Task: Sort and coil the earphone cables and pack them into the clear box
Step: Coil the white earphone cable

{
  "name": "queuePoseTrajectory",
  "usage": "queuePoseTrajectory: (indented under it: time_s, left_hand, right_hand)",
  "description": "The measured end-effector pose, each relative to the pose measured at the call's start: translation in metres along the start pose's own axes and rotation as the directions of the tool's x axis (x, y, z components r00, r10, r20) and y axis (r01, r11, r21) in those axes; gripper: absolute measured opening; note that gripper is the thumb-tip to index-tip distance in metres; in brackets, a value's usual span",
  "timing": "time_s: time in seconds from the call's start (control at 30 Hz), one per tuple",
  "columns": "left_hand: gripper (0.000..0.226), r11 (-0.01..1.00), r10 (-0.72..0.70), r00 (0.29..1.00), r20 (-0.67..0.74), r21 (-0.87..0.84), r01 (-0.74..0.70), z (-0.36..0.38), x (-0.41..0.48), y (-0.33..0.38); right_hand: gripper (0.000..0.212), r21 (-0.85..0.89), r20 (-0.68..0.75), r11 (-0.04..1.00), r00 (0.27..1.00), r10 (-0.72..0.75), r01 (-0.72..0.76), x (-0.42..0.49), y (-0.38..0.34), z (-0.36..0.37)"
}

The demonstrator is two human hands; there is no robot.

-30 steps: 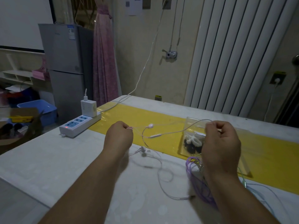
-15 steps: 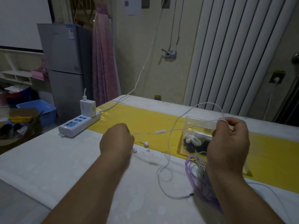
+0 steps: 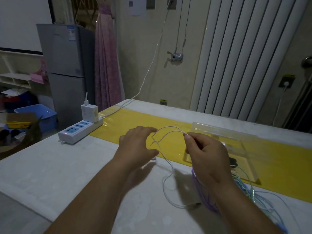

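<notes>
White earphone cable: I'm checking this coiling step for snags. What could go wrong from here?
1. The white earphone cable trails down to its plug, which lies right beside the purple cable bundle; winding in more could drag the two into a tangle.
2. Only the right hand pinches the cable; the left hand has loose, straight fingers, so the loop may slip off.

Dim indoor light, muted grey-yellow cast. Soft shadows are thrown on the table (image 3: 50, 166) at lower centre. The left hand (image 3: 136, 146) is smeared by motion blur. Weak glare is seen on the yellow strip (image 3: 168, 122). Verticals are bowed toward the right edge.
</notes>
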State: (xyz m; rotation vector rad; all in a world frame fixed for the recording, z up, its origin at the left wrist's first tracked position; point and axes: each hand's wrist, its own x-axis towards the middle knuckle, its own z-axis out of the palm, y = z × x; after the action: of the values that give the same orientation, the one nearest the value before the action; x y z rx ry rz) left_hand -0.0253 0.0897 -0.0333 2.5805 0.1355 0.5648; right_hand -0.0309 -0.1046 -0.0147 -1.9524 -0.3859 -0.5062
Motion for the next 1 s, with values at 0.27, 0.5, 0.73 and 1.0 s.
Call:
queuePoseTrajectory:
  time_s: [0.27,0.5,0.73,1.0]
  left_hand:
    - [0.055,0.986,-0.088,0.991,0.103,-0.129,0.101,0.007,0.000,-0.004]
    - [0.030,0.998,-0.031,0.999,0.024,0.055,0.029,0.013,0.006,0.000]
    - [0.013,0.998,0.063,0.997,-0.047,-0.024,-0.064,0.007,-0.001,0.008]
    - [0.014,0.607,-0.212,0.966,-0.146,-0.794,0.013,-0.019,-0.001,0.014]
  right_hand:
    - [0.023,0.103,-0.083,0.995,0.996,-0.010,0.018,-0.001,-0.006,0.000]
    - [0.029,0.088,-0.083,0.996,0.997,0.006,0.002,0.000,-0.006,0.001]
    - [0.023,0.080,-0.091,0.996,0.995,0.037,-0.030,0.000,-0.003,0.001]
    - [0.012,0.082,-0.116,0.993,0.989,0.097,-0.087,0.005,-0.001,-0.003]
